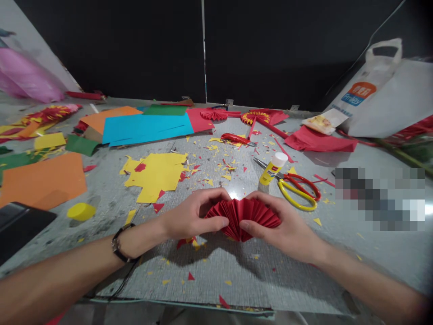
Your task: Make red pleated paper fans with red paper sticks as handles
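A red pleated paper fan (pixel 241 214) is spread out low over the front middle of the table. My left hand (pixel 199 214) grips its left side, thumb on the near face and fingers behind. On the right side my right hand (pixel 277 221) pinches it the same way, the two thumbs close together near the fan's centre. Just beyond my right hand stands a yellow glue stick (pixel 273 168) with a white cap, beside scissors (pixel 299 192) with red and yellow handles. A cut yellow sheet (pixel 157 176) lies beyond my left forearm.
Blue paper (pixel 147 128), orange sheets (pixel 43 180) and red paper (pixel 320 139) lie around the grey table (pixel 118 284). Red-handled scissors (pixel 235 139) rest among scraps. A white bag (pixel 379 95) stands back right. A black object (pixel 23 225) and yellow cap (pixel 81 211) are at left.
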